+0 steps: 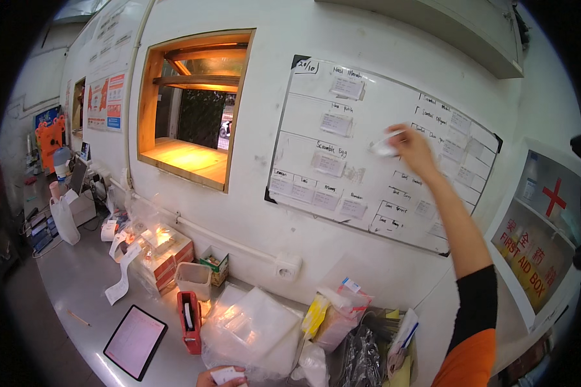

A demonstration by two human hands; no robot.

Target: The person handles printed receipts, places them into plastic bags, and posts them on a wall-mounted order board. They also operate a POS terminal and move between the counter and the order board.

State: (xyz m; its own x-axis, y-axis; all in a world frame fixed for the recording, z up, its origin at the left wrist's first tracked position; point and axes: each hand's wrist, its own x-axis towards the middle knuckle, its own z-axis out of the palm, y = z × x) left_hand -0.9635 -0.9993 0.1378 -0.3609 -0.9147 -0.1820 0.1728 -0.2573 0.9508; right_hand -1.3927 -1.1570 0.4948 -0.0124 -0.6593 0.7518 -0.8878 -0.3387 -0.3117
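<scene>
My right hand (414, 150) reaches up to the middle of a wall-mounted whiteboard (300, 118), pinching a crumpled white piece (383, 146), perhaps tissue or paper; motion blurs it. Handwriting and several stuck-on paper labels (347, 88) cover the board. Low at the picture's bottom edge, my left hand (222, 377), partly cut off, holds a small white paper slip (226, 373) bearing print. Just above that hand lie stacked clear plastic bags (259, 319) on a metal counter (87, 285). A red tape dispenser (190, 321) stands beside the bags.
On the counter are a tablet (135, 341), a clear plastic tub (193, 280), a carton (167, 259) and a curling receipt strip (122, 278). A bin of packaging (368, 343) stands at the right. A wood-framed hatch (227, 145) opens left of the board; a first-aid cabinet (537, 232) hangs right.
</scene>
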